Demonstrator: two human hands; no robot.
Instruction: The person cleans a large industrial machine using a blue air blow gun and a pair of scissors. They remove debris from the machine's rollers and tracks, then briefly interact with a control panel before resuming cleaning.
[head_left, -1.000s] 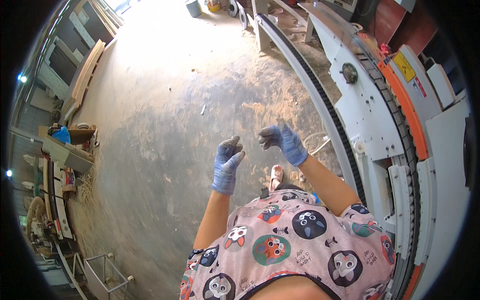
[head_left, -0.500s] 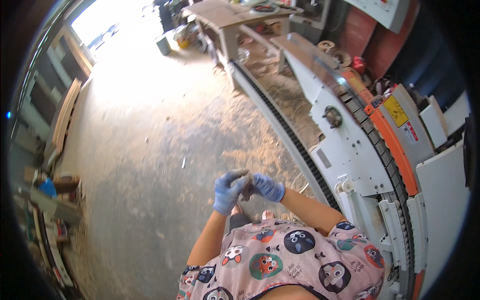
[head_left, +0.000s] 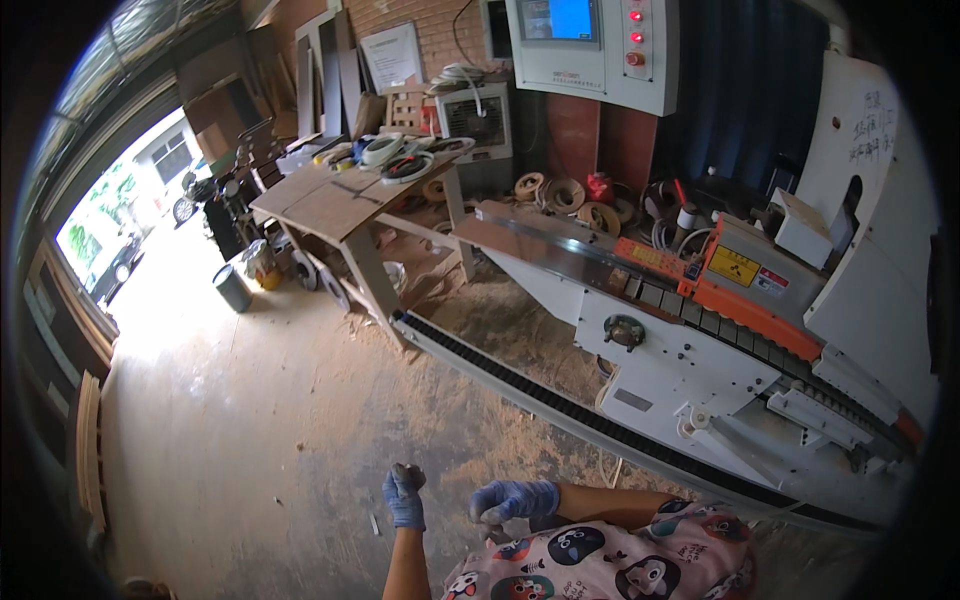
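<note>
Both my hands wear blue work gloves with darker grey finger parts, and they are apart over the sawdust-strewn floor. My left hand (head_left: 405, 497) is raised with its fingers folded into a fist. To its right, close to my patterned shirt (head_left: 600, 560), my right hand (head_left: 513, 500) has its fingers curled downward. Whether anything small is inside either hand is hidden. Neither hand touches the machine; the long rail with a black roller track (head_left: 560, 410) runs beyond my right hand.
A white machine (head_left: 650, 370) with an orange guard (head_left: 760, 325) fills the right side, under a control panel (head_left: 590, 50) with a lit screen. Farther off stand a wooden table (head_left: 320, 205) bearing coiled strips and a dark bucket (head_left: 232, 288). Stacked boards (head_left: 90, 450) line the left.
My hands were together, fingers meeting; now they have separated. The view has lifted and turned toward the machine, showing its control panel and the back wall.
</note>
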